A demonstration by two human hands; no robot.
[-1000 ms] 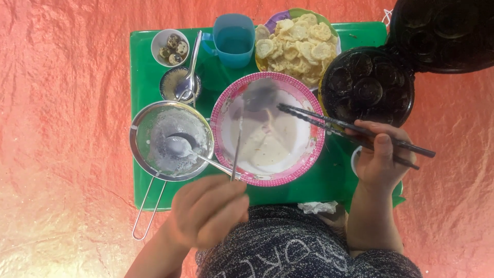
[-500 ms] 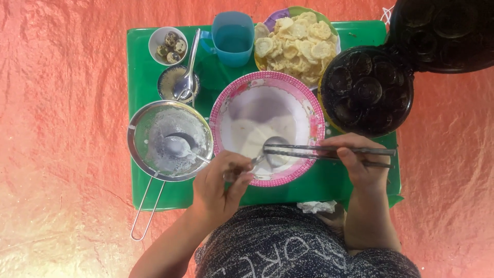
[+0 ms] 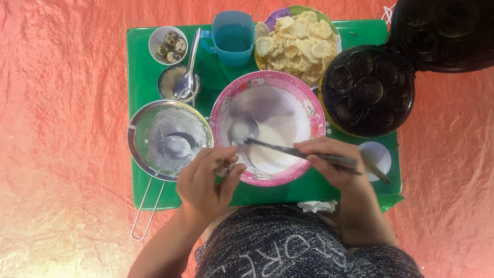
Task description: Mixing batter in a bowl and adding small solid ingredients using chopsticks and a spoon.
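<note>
A pink-rimmed bowl (image 3: 309, 105) with white batter sits in the middle of a green table (image 3: 139, 77). My left hand (image 3: 208, 177) grips the handle of a metal ladle (image 3: 243, 131) whose scoop rests in the batter at the bowl's left side. My right hand (image 3: 334, 162) holds a pair of dark chopsticks (image 3: 280, 149) lying across the bowl's near part, tips pointing left toward the ladle. A metal sieve (image 3: 170, 139) with white residue lies just left of the bowl, beside my left hand.
A black multi-cup griddle pan (image 3: 368, 90) with open lid stands at right. Behind are a plate of small round cakes (image 3: 298, 44), a blue cup (image 3: 232, 36), a bowl of speckled eggs (image 3: 169, 44), a small bowl with spoon (image 3: 180, 82). A small white dish (image 3: 378, 154) sits near right.
The ladle has come down from raised over the bowl into the batter. My right hand has swung the chopsticks from the bowl's right rim to lie across its near part.
</note>
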